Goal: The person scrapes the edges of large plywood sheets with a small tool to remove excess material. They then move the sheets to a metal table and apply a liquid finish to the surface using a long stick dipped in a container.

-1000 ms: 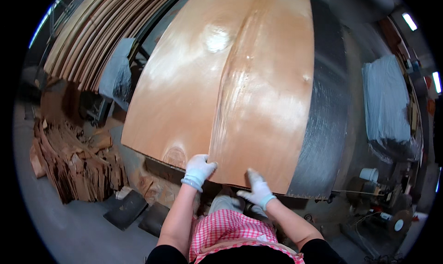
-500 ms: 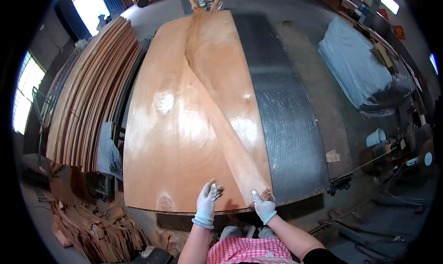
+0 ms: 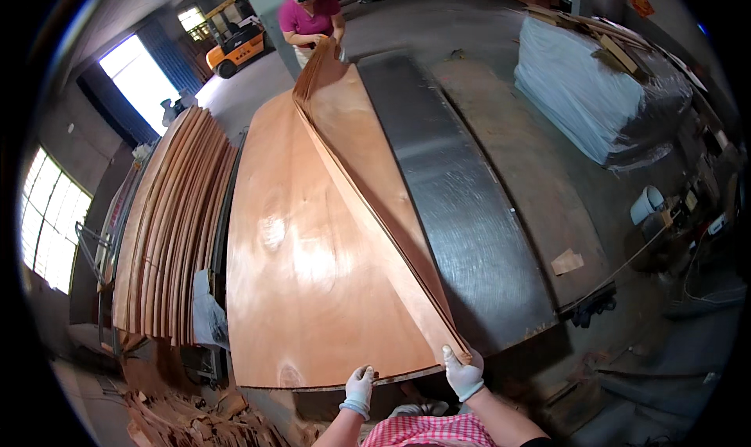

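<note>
That thin veneer [image 3: 395, 271] beside the dark panel [image 3: 458, 212] looks light, bendy and easily split, best held by its corners, the right hand [image 3: 465, 375] clamping one between its fingers, the left hand [image 3: 359, 389] curled, grip unclear.

- On the orange forklift with black wheels [image 3: 238, 50], small dark lettering stands, too small for sure reading.
- On the red diamond-shaped sign [image 3: 641, 7], yellowish marks are not readable.
</note>
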Tool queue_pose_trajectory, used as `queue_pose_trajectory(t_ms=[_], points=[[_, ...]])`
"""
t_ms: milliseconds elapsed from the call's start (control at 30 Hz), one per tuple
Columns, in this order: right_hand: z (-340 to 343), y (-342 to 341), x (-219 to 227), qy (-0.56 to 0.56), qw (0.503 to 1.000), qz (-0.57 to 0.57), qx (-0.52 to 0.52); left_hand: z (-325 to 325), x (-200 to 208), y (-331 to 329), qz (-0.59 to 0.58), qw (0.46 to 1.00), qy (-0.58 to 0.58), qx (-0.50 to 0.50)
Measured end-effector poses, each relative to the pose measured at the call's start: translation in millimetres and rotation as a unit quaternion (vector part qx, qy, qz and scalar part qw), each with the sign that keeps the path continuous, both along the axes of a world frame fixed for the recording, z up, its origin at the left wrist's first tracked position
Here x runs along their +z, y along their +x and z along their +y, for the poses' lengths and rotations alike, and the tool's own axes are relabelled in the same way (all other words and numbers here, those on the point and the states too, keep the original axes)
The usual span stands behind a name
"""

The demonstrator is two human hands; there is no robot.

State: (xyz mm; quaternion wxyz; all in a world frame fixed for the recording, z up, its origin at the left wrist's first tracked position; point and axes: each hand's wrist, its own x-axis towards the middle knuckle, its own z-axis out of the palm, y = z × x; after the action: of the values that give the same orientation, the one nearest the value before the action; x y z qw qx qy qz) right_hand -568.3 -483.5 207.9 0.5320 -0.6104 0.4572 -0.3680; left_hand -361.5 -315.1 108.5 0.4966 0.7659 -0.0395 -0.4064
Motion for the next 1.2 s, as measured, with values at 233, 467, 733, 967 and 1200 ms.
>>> queue_pose_trajectory(t_ms=[233,467,733,967,1200], points=[[-30,-74,-28,-0.067,0.995,0.01,-0.07,-48,-29,1,-0.01,0.999,-0.007,-0.043],[-77,-132,-122,0.056,0.989,0.021,-0.134,-94,-38,-26,0.022,0.997,-0.006,-0.068],[-139,-212,-219,0.178,0.94,-0.004,-0.29,-94,-67,-48,-0.008,0.995,0.03,-0.094],[-161,-233,-211,0.425,0.82,-0.18,-0.339,-33,-91,-63,0.134,0.98,0.051,0.136],[-165,-214,-197,0.425,0.865,-0.103,-0.246,0,-82,-79,0.197,0.933,0.116,0.278]])
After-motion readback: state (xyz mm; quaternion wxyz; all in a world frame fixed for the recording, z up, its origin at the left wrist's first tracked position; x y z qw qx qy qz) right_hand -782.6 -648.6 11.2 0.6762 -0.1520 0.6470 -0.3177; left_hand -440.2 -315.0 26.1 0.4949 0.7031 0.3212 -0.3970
